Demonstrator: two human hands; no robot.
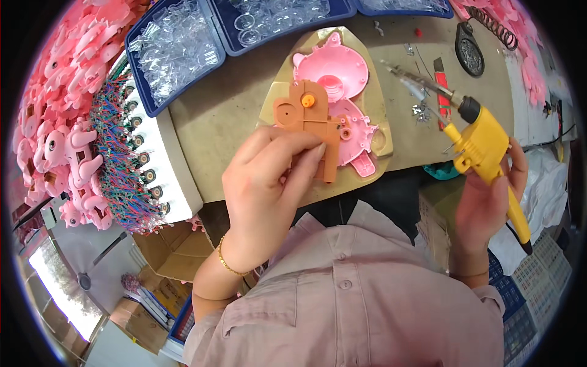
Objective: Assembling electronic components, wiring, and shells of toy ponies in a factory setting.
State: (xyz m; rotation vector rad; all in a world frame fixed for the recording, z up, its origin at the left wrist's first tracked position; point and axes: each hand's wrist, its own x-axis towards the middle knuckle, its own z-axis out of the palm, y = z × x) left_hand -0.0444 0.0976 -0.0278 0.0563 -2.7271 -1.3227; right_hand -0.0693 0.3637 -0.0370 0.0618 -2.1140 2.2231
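My left hand (269, 168) is closed, thumb and forefinger pinched together at the brown plastic housing (315, 125). This housing has a round lobe and a small orange knob (307, 101) near its top. It overlaps two pink plastic toy shells (350, 61), which rest on a tan, rounded-triangle board (278, 92). My fingers hide part of the housing. Off to the right, my right hand (486, 205) grips a yellow soldering gun (485, 144), raised above the table. Its thin metal tip points up and left, toward the shells, apart from them.
Blue trays (223, 49) of clear plastic parts line the far edge. Speakers (143, 158) with coloured wires and heaped pink toy pieces (67, 147) stand at left. A red utility knife (441, 92), small metal bits and a black oval dish (469, 52) lie at right.
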